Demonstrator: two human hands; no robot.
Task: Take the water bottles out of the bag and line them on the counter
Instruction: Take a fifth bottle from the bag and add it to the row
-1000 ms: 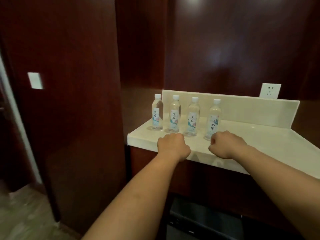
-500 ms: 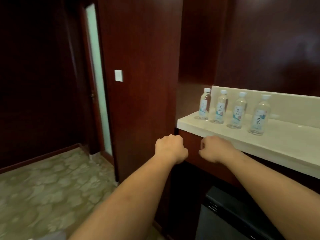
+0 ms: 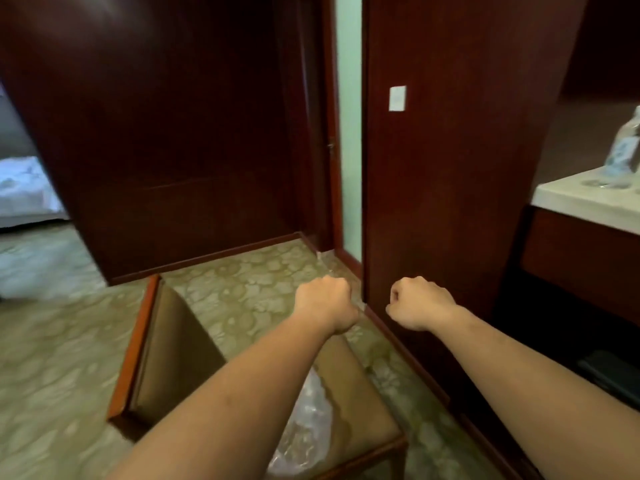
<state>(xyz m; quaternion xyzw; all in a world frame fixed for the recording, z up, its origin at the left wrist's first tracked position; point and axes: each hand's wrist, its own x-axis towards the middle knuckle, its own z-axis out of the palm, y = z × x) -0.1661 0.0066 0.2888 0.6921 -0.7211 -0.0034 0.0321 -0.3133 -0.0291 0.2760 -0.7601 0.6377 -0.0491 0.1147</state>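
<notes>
My left hand (image 3: 327, 304) and my right hand (image 3: 417, 303) are both closed into fists in mid-air, side by side, holding nothing. Below my left forearm a clear plastic bag (image 3: 304, 424) lies crumpled on the seat of a chair (image 3: 349, 400). At the far right edge one water bottle (image 3: 625, 150) with a blue-and-white label stands on the pale counter (image 3: 581, 199). The other bottles are out of view.
A dark wooden cabinet panel (image 3: 450, 150) with a white wall switch (image 3: 397, 98) stands between me and the counter. A dark door and a pale gap are behind it. Patterned carpet (image 3: 52, 358) covers the floor. A white bed (image 3: 20, 188) shows at far left.
My view has swung left, away from the counter toward the chair and the door. The row of bottles slid out of frame to the right. Both fists stayed closed and came off the counter edge.
</notes>
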